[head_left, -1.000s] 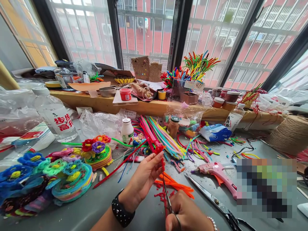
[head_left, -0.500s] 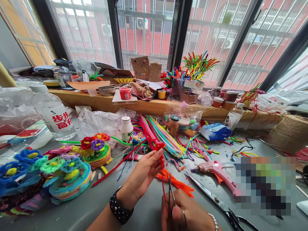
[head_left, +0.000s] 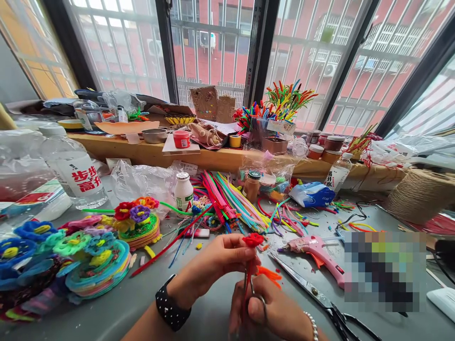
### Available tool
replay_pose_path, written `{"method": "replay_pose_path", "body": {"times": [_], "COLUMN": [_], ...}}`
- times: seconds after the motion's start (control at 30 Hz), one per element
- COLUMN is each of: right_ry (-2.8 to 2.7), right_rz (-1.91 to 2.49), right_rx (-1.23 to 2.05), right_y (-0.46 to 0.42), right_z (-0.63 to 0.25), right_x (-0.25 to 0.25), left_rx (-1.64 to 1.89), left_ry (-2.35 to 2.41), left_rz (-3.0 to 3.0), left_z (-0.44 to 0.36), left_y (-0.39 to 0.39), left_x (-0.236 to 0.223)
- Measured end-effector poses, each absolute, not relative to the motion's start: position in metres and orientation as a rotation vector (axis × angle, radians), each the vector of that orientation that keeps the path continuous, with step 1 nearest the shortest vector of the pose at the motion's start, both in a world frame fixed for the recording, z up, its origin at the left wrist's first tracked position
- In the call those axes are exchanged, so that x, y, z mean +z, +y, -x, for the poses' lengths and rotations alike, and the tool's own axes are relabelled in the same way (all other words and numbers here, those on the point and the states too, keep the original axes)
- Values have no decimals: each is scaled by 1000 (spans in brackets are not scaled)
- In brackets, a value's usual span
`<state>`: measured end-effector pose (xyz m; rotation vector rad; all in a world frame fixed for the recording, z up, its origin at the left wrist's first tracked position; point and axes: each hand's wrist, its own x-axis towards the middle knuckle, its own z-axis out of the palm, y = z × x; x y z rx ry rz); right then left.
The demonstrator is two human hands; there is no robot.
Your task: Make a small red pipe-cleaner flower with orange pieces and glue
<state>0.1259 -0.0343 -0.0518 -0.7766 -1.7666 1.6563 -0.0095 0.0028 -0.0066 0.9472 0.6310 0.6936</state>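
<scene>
My left hand [head_left: 216,263] pinches a red pipe-cleaner flower [head_left: 253,239] just below its curled head, over the grey table. My right hand [head_left: 273,312] is closed round small scissors [head_left: 250,289], whose blades point up along the red stem beneath the flower. The two hands nearly touch at the bottom centre of the view. Orange pipe cleaners [head_left: 268,273] lie on the table just behind my right hand.
A pink glue gun [head_left: 313,248] and large scissors [head_left: 313,293] lie to the right. Stacked pipe-cleaner flower mats [head_left: 95,265] sit at the left. Loose coloured pipe cleaners [head_left: 234,203], a small white bottle [head_left: 183,192] and a water bottle [head_left: 76,173] stand behind. A twine spool [head_left: 419,194] is far right.
My left hand has lowered and turned the red flower toward me. My right hand with the small scissors has moved up close under it along the stem.
</scene>
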Motion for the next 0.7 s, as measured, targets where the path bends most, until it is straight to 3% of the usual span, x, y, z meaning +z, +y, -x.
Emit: {"method": "replay_pose_path", "body": {"times": [0.4,0.7], "right_ry": [-1244,-1091], "right_rz": [1029,1029], "right_rx": [1525,1516], "right_y": [-34,-32], "right_z": [-126,-129], "right_x": [-48,-42], "left_rx": [1039,1031], "left_ry": [742,716], "left_rz": [-724,-684], "left_z": [11,7], "left_y": [15,15], "left_x": [-13,-15]}}
